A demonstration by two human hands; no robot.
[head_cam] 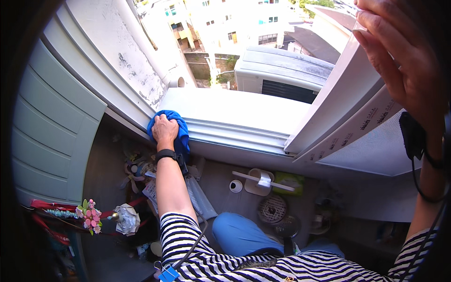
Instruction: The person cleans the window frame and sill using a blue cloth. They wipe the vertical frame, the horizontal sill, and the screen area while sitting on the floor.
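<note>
My left hand (pixel 165 127) presses a bunched blue cloth (pixel 182 135) into the left corner of the white window frame. Part of the cloth hangs below the wrist, on the inner side of the sill. From that corner the grooved window track (pixel 236 135) runs right to the foot of a white sliding sash (pixel 326 95). High at the right, my right hand (pixel 398 53) grips the upright edge of this sash, with the fingertips at its rim. Beside the sash is a strip of printed protective film (pixel 347 135) bearing writing, and a mesh screen (pixel 373 148).
Outside stand an air-conditioner unit (pixel 285 70) and a white ledge (pixel 225 102). A pale green panel (pixel 56 123) is at left, near a hanging flower ornament (pixel 92 216) and a faceted ornament (pixel 127 219). Below the sill are a white oval container (pixel 251 187), a green pack (pixel 294 181) and clutter.
</note>
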